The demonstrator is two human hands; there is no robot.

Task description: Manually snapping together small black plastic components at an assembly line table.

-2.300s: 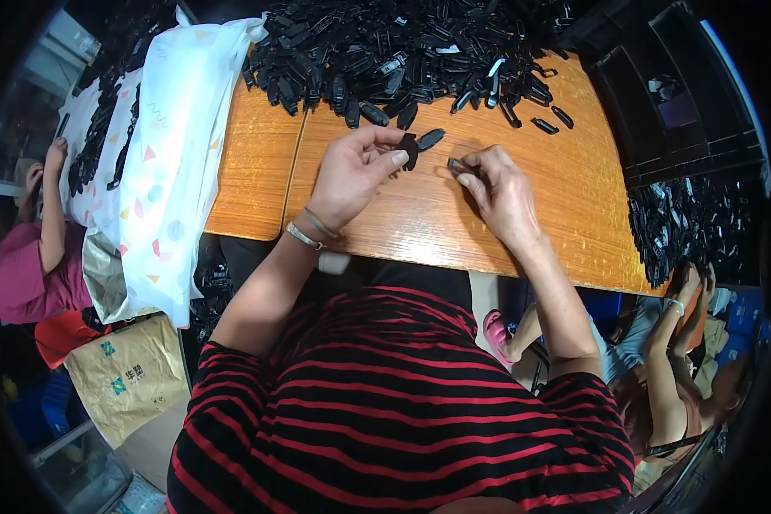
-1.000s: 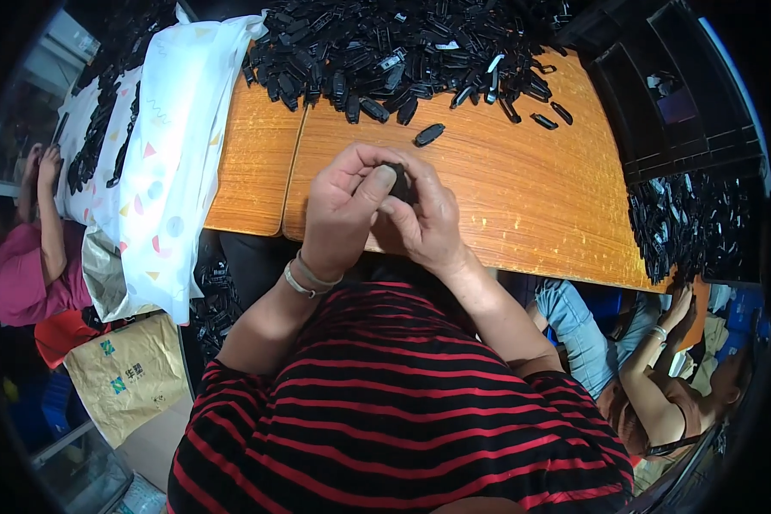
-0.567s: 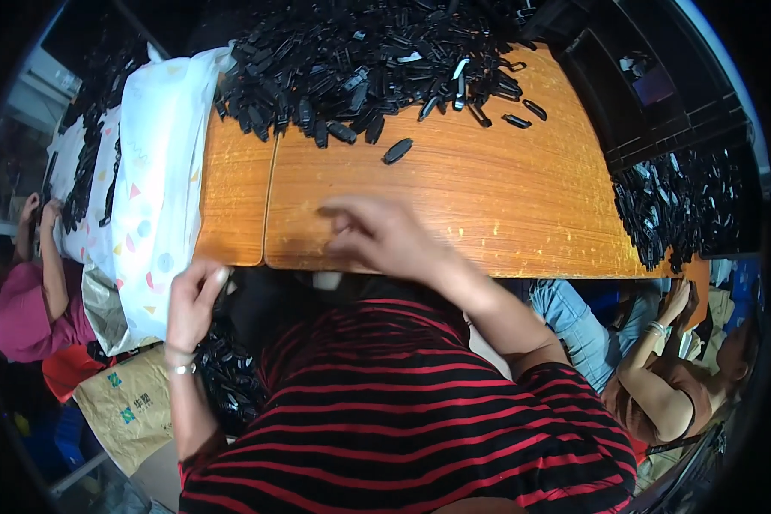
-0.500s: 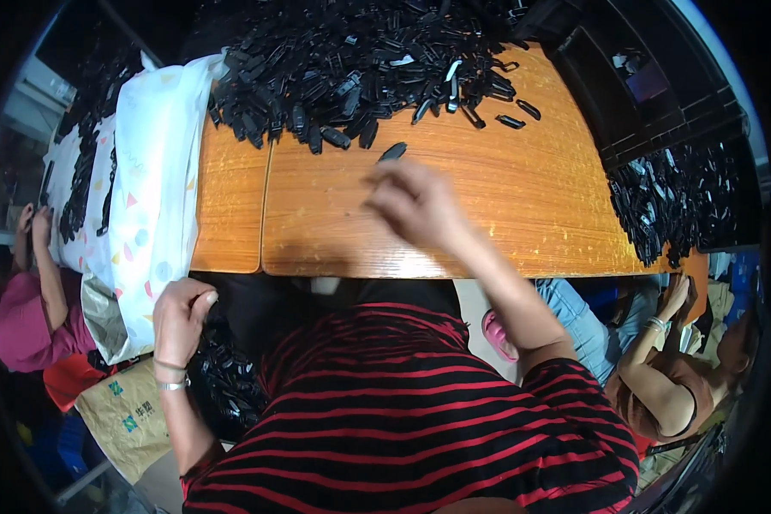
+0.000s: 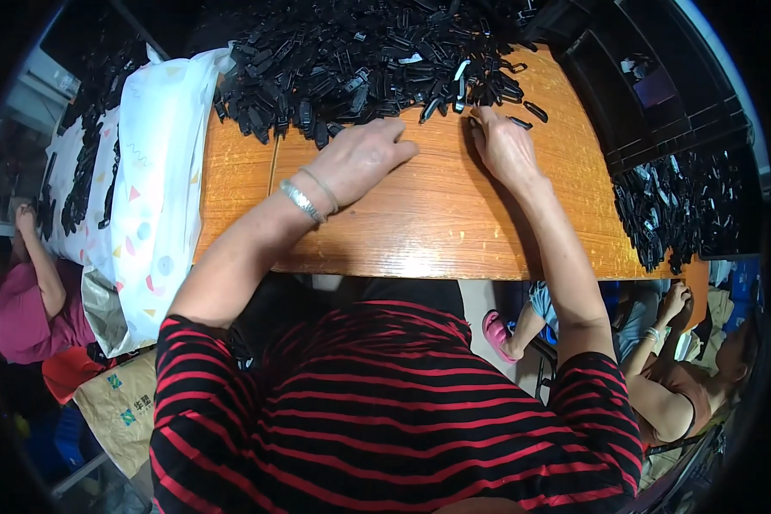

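Observation:
A large heap of elongated black plastic pieces (image 5: 351,60) covers the far part of the brown wooden table (image 5: 403,231). My left hand (image 5: 361,158) lies palm down at the heap's near edge, thumb and forefinger apart; its other fingertips are mostly hidden. A bracelet and a band circle that wrist. To the right, my right hand (image 5: 505,147) has curled fingers closed at a small black piece (image 5: 474,125), which is partly covered by them. Another loose piece (image 5: 520,122) lies by its knuckles.
White patterned plastic sheeting (image 5: 158,171) drapes over the table's left side. More black pieces (image 5: 668,206) are piled at the right, beside a dark shelf unit (image 5: 651,77). People sit at work on both sides. A brown paper bag (image 5: 120,411) stands lower left.
My left hand has risen from beside the table's front edge to the heap. My right hand has moved right and forward to the loose pieces. The lone piece at mid-table is no longer visible.

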